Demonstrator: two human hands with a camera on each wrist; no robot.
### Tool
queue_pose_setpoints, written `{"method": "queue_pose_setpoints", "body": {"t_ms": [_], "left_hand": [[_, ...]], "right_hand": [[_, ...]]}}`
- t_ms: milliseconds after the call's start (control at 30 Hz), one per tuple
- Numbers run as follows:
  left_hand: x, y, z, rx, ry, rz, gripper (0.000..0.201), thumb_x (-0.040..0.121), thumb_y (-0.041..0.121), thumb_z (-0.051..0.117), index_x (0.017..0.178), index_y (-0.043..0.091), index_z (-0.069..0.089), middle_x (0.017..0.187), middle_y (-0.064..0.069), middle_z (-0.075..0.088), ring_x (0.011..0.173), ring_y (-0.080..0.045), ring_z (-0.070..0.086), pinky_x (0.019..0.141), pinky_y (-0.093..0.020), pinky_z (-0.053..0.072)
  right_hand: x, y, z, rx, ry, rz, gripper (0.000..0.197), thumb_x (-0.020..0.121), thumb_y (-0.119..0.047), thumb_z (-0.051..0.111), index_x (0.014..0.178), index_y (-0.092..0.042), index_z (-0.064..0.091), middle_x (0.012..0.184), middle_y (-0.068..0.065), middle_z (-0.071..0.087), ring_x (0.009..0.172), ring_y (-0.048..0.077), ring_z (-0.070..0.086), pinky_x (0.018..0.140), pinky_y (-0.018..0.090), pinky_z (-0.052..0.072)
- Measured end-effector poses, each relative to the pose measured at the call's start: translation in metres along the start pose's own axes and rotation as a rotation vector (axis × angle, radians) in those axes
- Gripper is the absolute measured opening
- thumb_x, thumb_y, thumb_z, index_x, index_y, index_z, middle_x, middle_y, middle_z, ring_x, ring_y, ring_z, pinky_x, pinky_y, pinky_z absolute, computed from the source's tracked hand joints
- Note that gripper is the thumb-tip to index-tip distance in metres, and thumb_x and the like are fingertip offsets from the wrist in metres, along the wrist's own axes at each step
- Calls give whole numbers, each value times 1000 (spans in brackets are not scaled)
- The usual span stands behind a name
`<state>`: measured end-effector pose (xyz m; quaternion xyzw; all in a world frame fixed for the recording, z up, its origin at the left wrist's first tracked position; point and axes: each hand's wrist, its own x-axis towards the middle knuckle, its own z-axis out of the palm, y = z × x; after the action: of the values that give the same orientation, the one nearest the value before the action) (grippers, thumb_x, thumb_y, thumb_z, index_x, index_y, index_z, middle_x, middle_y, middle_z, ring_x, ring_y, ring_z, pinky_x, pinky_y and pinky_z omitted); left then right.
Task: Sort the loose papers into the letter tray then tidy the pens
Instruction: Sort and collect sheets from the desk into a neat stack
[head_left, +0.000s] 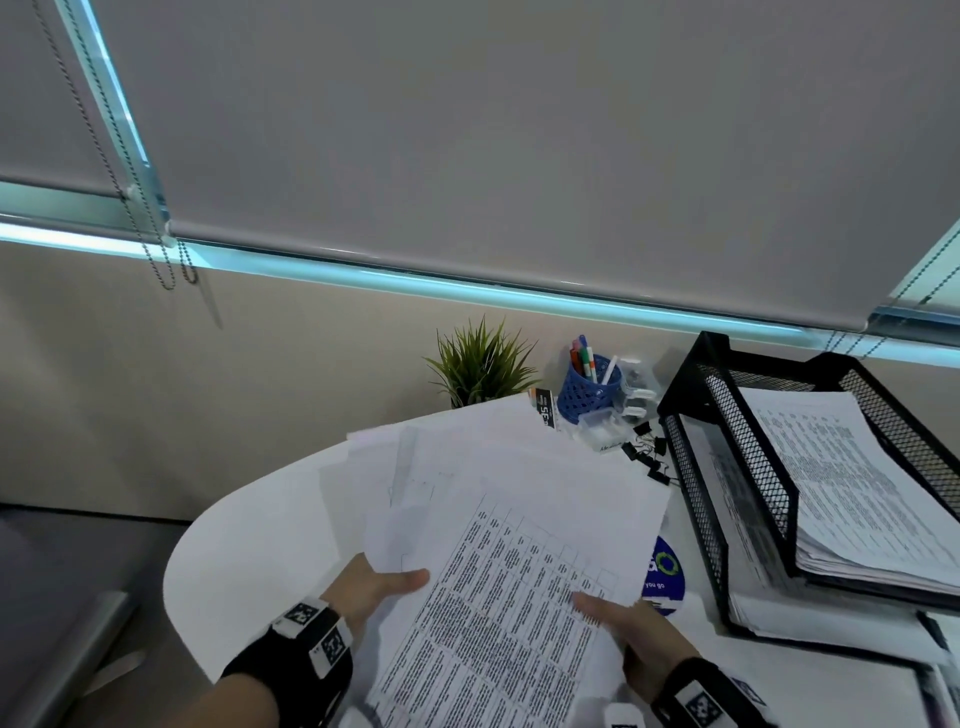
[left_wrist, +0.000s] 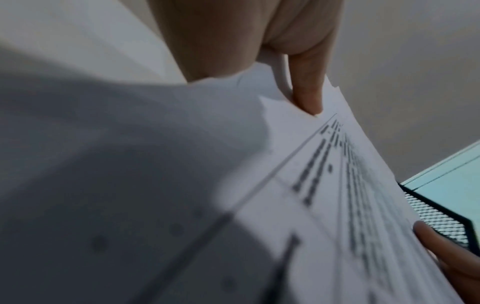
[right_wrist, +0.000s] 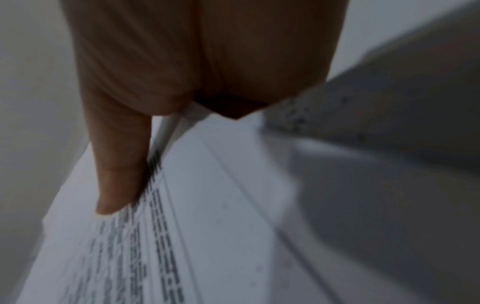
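Loose papers (head_left: 498, 525) held fanned above the white table (head_left: 249, 540), left hand (head_left: 376, 584) pinching their left edge, thumb on top, right hand (head_left: 631, 631) gripping the right edge the same way. Black mesh letter tray (head_left: 727, 415) to the right already holds sheets; blue pen cup (head_left: 589, 389) stands behind, near a small plant (head_left: 480, 364)

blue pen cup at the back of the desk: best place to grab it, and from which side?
Probably wrap the blue pen cup around its lower lattice wall, coming from the front-left. Pens stick out of the top, so a top grasp is blocked. A clear box and binder clips crowd its right and front-right; the plant stands farther left, leaving a gap.
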<state>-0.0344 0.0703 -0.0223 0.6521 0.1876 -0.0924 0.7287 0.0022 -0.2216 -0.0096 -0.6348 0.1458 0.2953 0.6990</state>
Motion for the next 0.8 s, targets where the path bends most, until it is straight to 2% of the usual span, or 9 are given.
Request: {"method": "queue_pose_setpoints", "body": {"t_ms": [167,233,300,367,467,567,600,667,800], "left_hand": [[2,49,14,-22,-68,188,76,49,41,89,119,32,59,117,6,67,118,-18,56,109,-47,32],[1,75,24,-97,-58,218,71,44,31,89,110,26,63,112,2,70,112,-19,60,104,-44,39],[3,97,34,-144,-51,279,65,44,23,88,104,26,65,108,0,71,106,-17,63,98,-40,45],[4,116,40,-175,-29,360,57,50,12,84,102,24,65,105,-1,72,101,-14,66,90,-32,50],[5,136,46,-208,-30,446,53,55,5,78,104,17,63,98,-2,73,95,-15,68,79,-24,55],[7,137,46,-199,-25,455,66,46,12,85,108,12,62,94,-4,73,93,-18,69,78,-28,56],[8,133,46,-183,-21,439,70,43,17,86,109,12,62,96,-6,73,95,-20,68,81,-31,56],[9,123,47,-151,-30,416,71,42,21,86,109,16,63,100,-6,72,98,-20,68,85,-34,54],[8,113,51,-123,-22,375,61,45,16,88,100,22,63,95,0,74,92,-14,69,83,-30,53]], "right_hand": [[-16,-48,-3,11,69,-198,89,30,-28,97,108,-2,63,97,11,74,88,29,69,72,34,54],[-26,-72,3,-65,134,-352,72,38,-35,94,97,-5,64,76,-4,74,69,8,67,60,18,50],[-38,-96,11,-112,217,-454,45,52,-38,86,74,-13,56,38,-17,53,38,-4,50,49,12,40],[-43,-112,9,-130,302,-568,42,53,-39,82,63,-21,46,33,-20,42,41,-5,47,68,20,44],[-40,-121,2,-88,364,-585,48,44,-48,90,66,-14,64,72,-7,70,86,14,67,105,42,37],[-43,-120,5,-107,318,-570,27,49,-44,86,43,-28,65,49,-13,61,62,7,58,104,50,40],[-43,-117,8,-120,293,-570,25,46,-45,87,55,-29,70,58,-15,64,71,9,60,106,50,39],[-42,-107,13,-165,260,-575,82,36,-55,90,104,-15,69,89,-13,68,92,5,64,105,40,41],[-41,-99,25,-101,160,-551,104,34,-51,81,126,-10,56,86,-23,60,63,-25,56,54,-4,42]]}}
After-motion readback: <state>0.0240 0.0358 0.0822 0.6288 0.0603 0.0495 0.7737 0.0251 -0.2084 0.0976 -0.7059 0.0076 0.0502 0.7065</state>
